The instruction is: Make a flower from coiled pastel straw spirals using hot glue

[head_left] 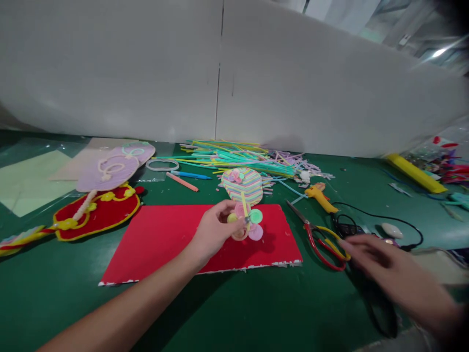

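Over the board (157,230), our left hand (216,227) pinches the flower (255,216), best done lightly; right of the board, our right hand (388,266) blurs near scissors (309,230), grip unclear.

There is room on the table (278,313), right of the left arm (142,308) and in front of the red board (154,230). Scissors (308,227) and a glue gun (321,199) block the right; strips (234,161) and a wall (110,73) block the back.
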A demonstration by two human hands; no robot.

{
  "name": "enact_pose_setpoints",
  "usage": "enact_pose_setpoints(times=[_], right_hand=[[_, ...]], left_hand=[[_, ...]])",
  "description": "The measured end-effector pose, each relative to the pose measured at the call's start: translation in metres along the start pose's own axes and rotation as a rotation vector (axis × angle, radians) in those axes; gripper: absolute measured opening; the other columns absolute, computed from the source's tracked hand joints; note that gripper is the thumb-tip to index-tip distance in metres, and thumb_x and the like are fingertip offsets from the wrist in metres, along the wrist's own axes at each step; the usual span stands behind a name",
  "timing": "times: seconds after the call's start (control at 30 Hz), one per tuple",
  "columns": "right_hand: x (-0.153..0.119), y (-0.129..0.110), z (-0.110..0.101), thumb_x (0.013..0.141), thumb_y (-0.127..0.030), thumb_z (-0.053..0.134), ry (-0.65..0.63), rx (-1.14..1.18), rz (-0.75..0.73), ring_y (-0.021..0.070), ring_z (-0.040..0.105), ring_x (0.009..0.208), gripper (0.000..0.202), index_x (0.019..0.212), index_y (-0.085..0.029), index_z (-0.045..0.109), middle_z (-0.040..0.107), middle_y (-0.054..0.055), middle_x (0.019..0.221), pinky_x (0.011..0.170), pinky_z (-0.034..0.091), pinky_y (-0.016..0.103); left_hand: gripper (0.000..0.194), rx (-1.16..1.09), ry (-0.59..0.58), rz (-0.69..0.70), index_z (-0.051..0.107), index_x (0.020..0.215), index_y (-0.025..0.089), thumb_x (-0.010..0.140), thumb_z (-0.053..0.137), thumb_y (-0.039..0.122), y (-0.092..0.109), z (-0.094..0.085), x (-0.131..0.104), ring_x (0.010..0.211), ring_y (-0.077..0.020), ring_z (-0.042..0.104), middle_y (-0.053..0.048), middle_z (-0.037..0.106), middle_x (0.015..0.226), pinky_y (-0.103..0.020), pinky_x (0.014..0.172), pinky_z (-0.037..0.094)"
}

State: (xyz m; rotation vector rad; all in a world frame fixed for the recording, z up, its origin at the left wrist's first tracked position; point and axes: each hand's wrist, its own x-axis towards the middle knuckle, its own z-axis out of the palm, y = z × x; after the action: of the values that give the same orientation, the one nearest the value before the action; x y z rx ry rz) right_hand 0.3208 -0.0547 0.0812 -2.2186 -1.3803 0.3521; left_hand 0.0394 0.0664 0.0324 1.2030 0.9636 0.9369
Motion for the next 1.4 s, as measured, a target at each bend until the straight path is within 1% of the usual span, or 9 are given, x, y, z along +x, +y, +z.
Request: enact_pose_setpoints(times=[0.03, 0.17, 0.3, 0.47, 0.63, 0.73, 1.0, 1.2, 1.4], right_hand=[[0.002, -0.023, 0.017, 0.069, -0.056, 0.058, -0.145, 0.133, -0.012, 0.0145, 0.055, 0.052, 0.034, 0.078, -0.023, 0.065, 0.065, 0.003, 0.063, 0.046, 0.042, 0.024], [0.004, -0.097, 0.079, 0.075, -0.06, 0.049, -0.416, 0.707, -0.042, 0.0109, 0.049, 0.039, 0.044, 0.072, -0.018, 0.061, 0.061, 0.003, 0.054, 0.035, 0.036, 0.021], [0.013, -0.121, 0.12, 0.073, -0.066, 0.046, -0.702, 1.251, 0.062, 0.0165, 0.06, 0.055, 0.054, 0.081, -0.016, 0.065, 0.068, 0.008, 0.068, 0.04, 0.044, 0.024], [0.027, -0.113, 0.14, 0.071, -0.06, 0.055, -0.704, 1.439, 0.156, 0.0192, 0.063, 0.07, 0.047, 0.086, -0.018, 0.066, 0.069, 0.007, 0.078, 0.05, 0.049, 0.026], [0.028, -0.103, 0.153, 0.064, -0.038, 0.072, -0.571, 1.375, 0.136, 0.0179, 0.061, 0.083, 0.03, 0.086, -0.019, 0.067, 0.069, 0.002, 0.082, 0.074, 0.048, 0.028], [0.029, -0.1, 0.157, 0.062, -0.034, 0.074, -0.55, 1.365, 0.133, 0.0178, 0.061, 0.086, 0.03, 0.086, -0.018, 0.067, 0.069, 0.002, 0.083, 0.08, 0.045, 0.029], [0.03, -0.098, 0.161, 0.06, -0.036, 0.075, -0.496, 1.34, 0.171, 0.0185, 0.063, 0.077, 0.033, 0.085, -0.018, 0.065, 0.069, 0.004, 0.08, 0.072, 0.048, 0.03], [0.028, -0.1, 0.158, 0.061, -0.036, 0.074, -0.475, 1.352, 0.183, 0.0209, 0.062, 0.085, 0.035, 0.089, -0.017, 0.065, 0.069, 0.006, 0.088, 0.077, 0.047, 0.033], [0.028, -0.104, 0.155, 0.059, -0.033, 0.076, -0.495, 1.422, 0.231, 0.0196, 0.063, 0.088, 0.037, 0.09, -0.017, 0.064, 0.07, 0.005, 0.091, 0.083, 0.046, 0.033]], left_hand=[[0.023, 0.007, 0.012, 0.02, 0.058, 0.087, 0.017, 0.066, 0.066, 0.021, 0.005, 0.002, -0.001, 0.075, -0.014, 0.06, -0.001, 0.065, 0.083, -0.024, 0.067, 0.045], [0.015, 0.087, 0.117, 0.239, 0.055, 0.081, 0.017, 0.07, 0.064, 0.022, 0.023, 0.001, 0.0, 0.073, -0.0128, 0.059, 0.0, 0.062, 0.078, -0.024, 0.067, 0.046], [0.009, 0.433, 0.157, 0.557, 0.057, 0.084, 0.019, 0.076, 0.06, 0.021, 0.025, -0.01, 0.002, 0.086, -0.0157, 0.061, -0.001, 0.066, 0.086, -0.029, 0.08, 0.047], [0.015, 0.97, -0.181, 1.099, 0.058, 0.094, 0.019, 0.084, 0.05, 0.012, 0.012, -0.023, 0.005, 0.103, -0.0161, 0.059, -0.004, 0.069, 0.1, -0.037, 0.1, 0.036], [0.017, 1.234, -0.273, 1.368, 0.06, 0.095, 0.014, 0.083, 0.049, 0.007, 0.007, -0.026, 0.007, 0.105, -0.0198, 0.058, -0.009, 0.069, 0.101, -0.039, 0.1, 0.038], [0.02, 1.315, -0.312, 1.432, 0.061, 0.098, 0.013, 0.081, 0.053, 0.008, 0.005, -0.027, 0.007, 0.103, -0.0207, 0.059, -0.01, 0.068, 0.102, -0.039, 0.099, 0.041], [0.017, 1.276, -0.283, 1.496, 0.064, 0.092, 0.016, 0.081, 0.053, 0.01, 0.002, -0.03, 0.007, 0.099, -0.0205, 0.062, -0.009, 0.07, 0.101, -0.038, 0.093, 0.047], [0.023, 1.158, -0.3, 1.399, 0.063, 0.098, 0.019, 0.079, 0.055, 0.008, -0.001, -0.033, 0.006, 0.106, -0.0221, 0.059, -0.009, 0.068, 0.106, -0.039, 0.095, 0.045], [0.015, 1.278, -0.26, 1.404, 0.063, 0.09, 0.016, 0.08, 0.055, 0.01, -0.002, -0.033, 0.006, 0.106, -0.0243, 0.059, -0.01, 0.066, 0.109, -0.043, 0.098, 0.042]])
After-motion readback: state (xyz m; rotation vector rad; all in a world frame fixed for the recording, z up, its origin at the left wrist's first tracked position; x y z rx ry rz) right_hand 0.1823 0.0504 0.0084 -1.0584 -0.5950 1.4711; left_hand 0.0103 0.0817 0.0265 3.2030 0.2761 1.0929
